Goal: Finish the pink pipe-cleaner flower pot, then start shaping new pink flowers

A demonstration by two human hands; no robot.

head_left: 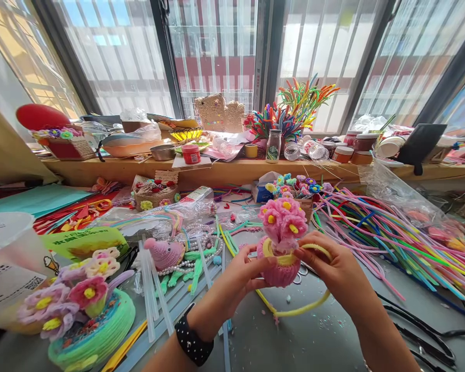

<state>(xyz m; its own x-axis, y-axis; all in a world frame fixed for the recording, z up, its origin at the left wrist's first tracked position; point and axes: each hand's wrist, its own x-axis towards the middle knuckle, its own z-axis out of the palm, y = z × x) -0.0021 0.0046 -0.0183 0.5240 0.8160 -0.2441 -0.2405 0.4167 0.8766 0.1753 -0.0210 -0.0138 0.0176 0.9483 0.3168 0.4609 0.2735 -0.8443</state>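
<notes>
The pink fuzzy pot [282,276] sits over the grey worktop [313,341], left hand [243,271] gripping its side, right hand [333,266] pinching a yellow fuzzy strand [304,311] near the rim! Pipe cleaners [375,232] sprawl across the right, clear sticks [146,294] lie left, and behind, a crowded wooden ledge [139,169] runs beneath tall, bright windows [217,46].

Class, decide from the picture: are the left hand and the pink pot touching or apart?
Touching: the head view shows the left hand gripping the side of the pink pot, with no gap between them.
</notes>
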